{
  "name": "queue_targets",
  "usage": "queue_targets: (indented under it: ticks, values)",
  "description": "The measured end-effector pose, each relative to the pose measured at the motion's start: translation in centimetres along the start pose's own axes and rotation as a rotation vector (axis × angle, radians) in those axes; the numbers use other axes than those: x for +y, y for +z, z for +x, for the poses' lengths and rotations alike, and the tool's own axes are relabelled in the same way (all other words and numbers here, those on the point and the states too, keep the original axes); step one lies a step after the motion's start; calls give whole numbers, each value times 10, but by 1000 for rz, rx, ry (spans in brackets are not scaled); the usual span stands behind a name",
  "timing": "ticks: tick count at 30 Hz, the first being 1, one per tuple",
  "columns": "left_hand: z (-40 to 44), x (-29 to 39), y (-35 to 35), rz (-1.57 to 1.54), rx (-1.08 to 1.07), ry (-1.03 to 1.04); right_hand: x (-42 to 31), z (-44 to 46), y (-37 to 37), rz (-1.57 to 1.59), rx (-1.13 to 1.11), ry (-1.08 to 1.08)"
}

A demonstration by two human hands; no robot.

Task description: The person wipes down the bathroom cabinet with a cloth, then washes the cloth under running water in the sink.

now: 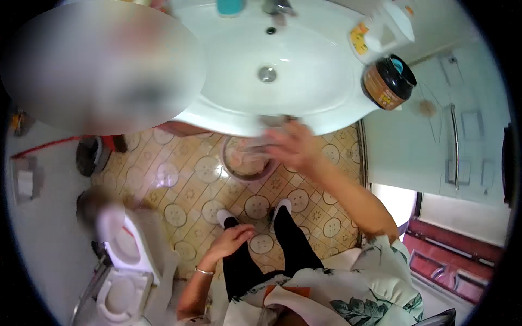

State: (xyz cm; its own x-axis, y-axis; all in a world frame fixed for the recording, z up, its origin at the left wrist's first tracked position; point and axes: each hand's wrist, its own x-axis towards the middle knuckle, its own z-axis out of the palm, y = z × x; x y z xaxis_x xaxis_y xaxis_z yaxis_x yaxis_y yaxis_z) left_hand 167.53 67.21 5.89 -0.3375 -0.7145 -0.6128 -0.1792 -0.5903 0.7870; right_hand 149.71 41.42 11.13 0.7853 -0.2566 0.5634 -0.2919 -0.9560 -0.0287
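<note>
1. Blurred grey item (271,121): at the front rim of the white sink (234,81).
2. Right hand (293,144): fingers partly bent beside the item; blur hides whether they grip it.
3. Left hand (235,240): loosely open, holding nothing.
4. Round basin (251,177): on the tiled floor (187,187).
5. Dark jar (387,84): sink's right edge.

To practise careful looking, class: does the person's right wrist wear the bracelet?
No, the bracelet circles the left wrist.
</note>
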Motion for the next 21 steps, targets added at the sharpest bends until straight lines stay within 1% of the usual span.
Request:
queue_targets:
  ticks: [1, 2, 3, 4, 5, 6, 7, 8, 9, 11, 12, 13, 14, 15, 17, 18, 20, 21]
  values:
    - [-12, -13, 1, -131, 37, 28, 14, -20, -12, 66, 29, 37]
    - [-25, -19, -3, -143, 63, 28, 25, -37, -31, -53, -28, 54]
    - [-39, -23, -6, -157, 94, 0, 32, -52, -59, -139, -178, 165]
    - [-52, -24, -8, -169, 125, -22, 51, -79, -71, -114, -178, 266]
    - [-66, -20, -9, -191, 167, -28, 56, -86, -86, 368, 10, 1008]
    - [-77, -14, -11, -194, 187, -11, 73, -120, -102, 101, -114, 974]
    - [-88, -7, -13, -129, 205, 8, 84, -146, -121, -170, -231, 930]
    - [-98, -3, -12, -70, 222, 17, 78, -146, -138, -92, -118, 1274]
    - [-110, 2, -10, -86, 241, 16, 65, -144, -153, -2, -8, 1613]
    - [-128, 10, -9, 91, 323, 141, 24, -145, -167, 330, 388, 1872]
    - [-139, 15, -8, 68, 343, 128, -1, -152, -168, 549, 460, 1887]
    - [-148, 22, -10, 126, 324, 126, -22, -163, -164, 772, 536, 1890]
    - [-155, 26, -10, 187, 300, 126, -37, -195, -153, 984, 484, 1918]
    - [-160, 24, -5, 177, 311, 126, -46, -220, -144, 1193, 434, 1937]
    - [-159, 23, -3, -24, 289, 162, -105, -175, -147, 1406, 559, 2173]
    - [-154, 23, -1, -17, 272, 172, -122, -163, -145, 1393, 584, 2172]
    - [-143, 21, 5, -146, 233, 185, -136, -138, -140, 1464, 729, 2231]
    - [-134, 14, 8, -178, 227, 235, -134, -119, -143, 1598, 784, 2133]
